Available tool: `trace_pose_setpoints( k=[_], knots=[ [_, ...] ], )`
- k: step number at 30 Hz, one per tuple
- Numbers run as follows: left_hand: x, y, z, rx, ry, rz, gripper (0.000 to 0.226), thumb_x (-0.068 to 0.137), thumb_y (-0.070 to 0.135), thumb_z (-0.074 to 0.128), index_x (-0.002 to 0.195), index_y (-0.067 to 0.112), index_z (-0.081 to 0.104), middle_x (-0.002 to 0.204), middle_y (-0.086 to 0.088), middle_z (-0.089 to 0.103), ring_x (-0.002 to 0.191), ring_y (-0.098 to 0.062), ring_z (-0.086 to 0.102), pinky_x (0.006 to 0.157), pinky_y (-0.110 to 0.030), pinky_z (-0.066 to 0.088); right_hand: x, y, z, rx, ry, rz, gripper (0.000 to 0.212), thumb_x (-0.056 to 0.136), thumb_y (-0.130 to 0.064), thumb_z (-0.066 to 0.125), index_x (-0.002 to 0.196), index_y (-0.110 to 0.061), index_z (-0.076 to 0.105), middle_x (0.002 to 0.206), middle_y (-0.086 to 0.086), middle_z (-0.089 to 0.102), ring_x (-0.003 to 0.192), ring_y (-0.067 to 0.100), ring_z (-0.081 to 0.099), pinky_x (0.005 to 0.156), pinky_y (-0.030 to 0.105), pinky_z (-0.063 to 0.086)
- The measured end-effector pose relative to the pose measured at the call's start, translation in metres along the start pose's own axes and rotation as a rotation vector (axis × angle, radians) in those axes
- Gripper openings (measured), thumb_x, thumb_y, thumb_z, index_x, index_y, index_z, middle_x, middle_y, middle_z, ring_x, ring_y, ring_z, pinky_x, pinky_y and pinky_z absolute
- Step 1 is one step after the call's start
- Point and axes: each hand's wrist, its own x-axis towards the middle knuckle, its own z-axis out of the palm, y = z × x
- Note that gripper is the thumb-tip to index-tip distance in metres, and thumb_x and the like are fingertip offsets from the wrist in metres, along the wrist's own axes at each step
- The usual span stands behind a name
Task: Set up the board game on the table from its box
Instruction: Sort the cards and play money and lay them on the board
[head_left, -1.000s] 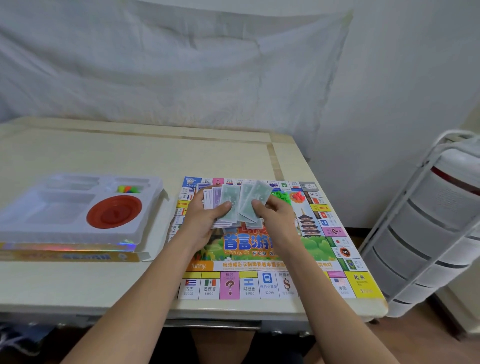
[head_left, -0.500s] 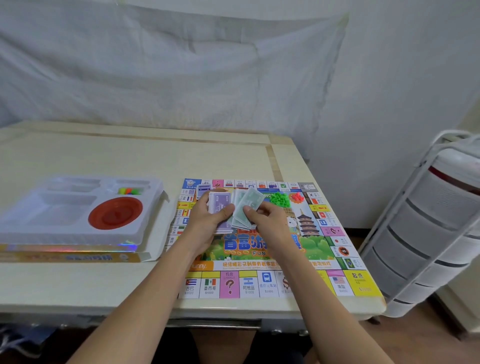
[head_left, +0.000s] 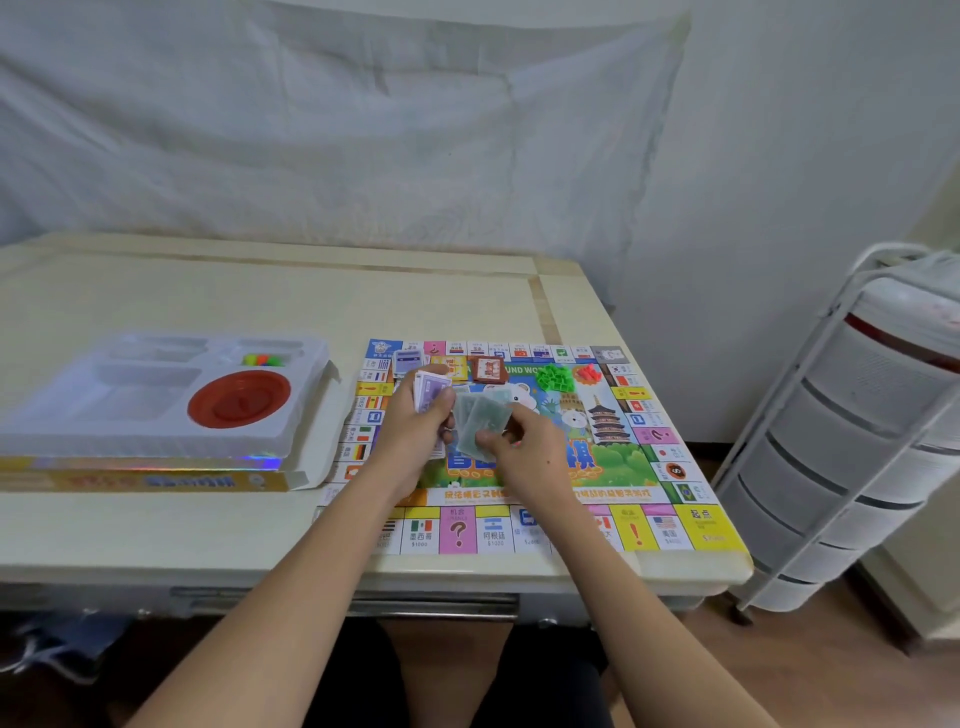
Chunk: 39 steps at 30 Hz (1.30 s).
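A pale table (head_left: 208, 291) stands before a draped white sheet (head_left: 311, 130). On it lies the game board (head_left: 623, 467), its middle hidden by both hands. Above the board, the left hand (head_left: 415, 436) grips purple notes (head_left: 432, 387); the right hand (head_left: 524, 447) pinches blurred green notes (head_left: 480, 421). The box tray (head_left: 156, 441) sits left of the board.

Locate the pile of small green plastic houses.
The pile of small green plastic houses sits on the game board's far right part, left of the red pieces.
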Motion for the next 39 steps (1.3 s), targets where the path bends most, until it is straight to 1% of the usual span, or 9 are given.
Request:
trace_pose_setpoints(
  k=[5, 14, 18, 20, 24, 26, 29, 34, 39],
  knots=[
    [-0.012, -0.006, 0.0, 0.023, 0.009, -0.041, 0.013, 0.099, 0.016, 0.056, 0.112, 0.017, 0.058, 0.084, -0.002, 0.066, 0.065, -0.009, 0.061, 0.058, -0.03, 0.052, -0.01, 0.005, 0.004, -0.091, -0.053, -0.034, 0.009, 0.086, -0.014, 0.069, 0.095, -0.016, 0.069, 0.083, -0.004, 0.066, 0.072, 0.005, 0.057, 0.057, 0.01, 0.04],
    [-0.016, 0.001, -0.001, 0.076, -0.004, -0.035, 0.012, 0.098, 0.017, 0.059, 0.11, 0.021, 0.059, 0.093, -0.005, 0.07, 0.07, -0.011, 0.066, 0.06, -0.031, 0.055, 0.0, 0.0, 0.004, -0.133, -0.017, -0.034, 0.009, 0.088, -0.013, 0.067, 0.087, -0.005, 0.066, 0.08, 0.009, 0.067, 0.077, 0.027, 0.062, 0.069, 0.037, 0.051],
    [-0.015, 0.01, -0.001, 0.192, -0.029, 0.05, 0.024, 0.089, 0.011, 0.069, 0.106, 0.025, 0.059, 0.097, -0.003, 0.07, 0.075, -0.012, 0.066, 0.055, -0.024, 0.052, 0.007, -0.001, -0.003, -0.1, 0.024, -0.012, 0.011, 0.086, -0.015, 0.07, 0.083, -0.005, 0.067, 0.075, 0.006, 0.066, 0.065, 0.016, 0.056, 0.057, 0.014, 0.043],
    [-0.011, 0.014, 0.004, 0.244, -0.023, 0.102, 0.026, 0.085, 0.009, 0.074, 0.103, 0.021, 0.059, 0.094, -0.003, 0.068, 0.076, -0.013, 0.065, 0.054, -0.021, 0.052, 0.011, -0.004, -0.009, -0.055, 0.027, 0.001, 0.008, 0.085, -0.015, 0.072, 0.085, -0.007, 0.07, 0.075, 0.002, 0.068, 0.068, 0.014, 0.06, 0.059, 0.011, 0.046],
    [0.004, 0.019, 0.026, 0.208, 0.025, 0.075, 0.033, 0.08, 0.006, 0.078, 0.105, 0.012, 0.058, 0.094, -0.003, 0.069, 0.081, -0.015, 0.068, 0.058, -0.023, 0.057, 0.021, 0.002, -0.026, 0.094, 0.073, 0.069, 0.012, 0.087, -0.021, 0.07, 0.095, -0.012, 0.072, 0.081, 0.0, 0.073, 0.077, 0.015, 0.07, 0.077, 0.037, 0.059],
    [0.013, 0.02, 0.043, 0.159, 0.016, 0.023, 0.04, 0.078, 0.007, 0.08, 0.111, 0.014, 0.058, 0.097, -0.003, 0.07, 0.083, -0.016, 0.069, 0.062, -0.027, 0.058, 0.031, 0.008, -0.039, 0.118, 0.116, 0.094, 0.016, 0.091, -0.027, 0.067, 0.099, -0.015, 0.072, 0.085, -0.003, 0.073, 0.081, 0.012, 0.07, 0.081, 0.038, 0.059],
    [0.025, 0.018, 0.064, 0.11, -0.007, -0.044, 0.034, 0.077, 0.004, 0.08, 0.102, 0.015, 0.059, 0.087, -0.006, 0.07, 0.068, -0.017, 0.065, 0.054, -0.024, 0.054, 0.044, 0.017, -0.055, 0.114, 0.123, 0.123, 0.012, 0.092, -0.025, 0.065, 0.098, -0.016, 0.072, 0.087, -0.003, 0.073, 0.084, 0.013, 0.07, 0.082, 0.037, 0.059],
    [0.048, 0.009, 0.077, 0.104, 0.049, -0.126, 0.036, 0.081, 0.008, 0.077, 0.111, 0.011, 0.058, 0.098, -0.008, 0.07, 0.073, -0.016, 0.064, 0.051, -0.024, 0.048, 0.067, 0.036, -0.064, 0.045, 0.151, 0.24, 0.011, 0.089, -0.019, 0.068, 0.092, -0.011, 0.075, 0.081, 0.0, 0.072, 0.079, 0.017, 0.068, 0.08, 0.039, 0.059],
    [0.067, 0.018, 0.067, -0.078, 0.191, -0.165, 0.024, 0.092, 0.009, 0.065, 0.111, 0.012, 0.053, 0.094, -0.003, 0.066, 0.071, -0.009, 0.065, 0.043, -0.019, 0.049, 0.088, 0.05, -0.065, -0.246, 0.078, 0.295, 0.018, 0.089, -0.016, 0.066, 0.085, -0.001, 0.075, 0.082, 0.012, 0.073, 0.066, 0.015, 0.059, 0.053, 0.021, 0.046]
  ],
)
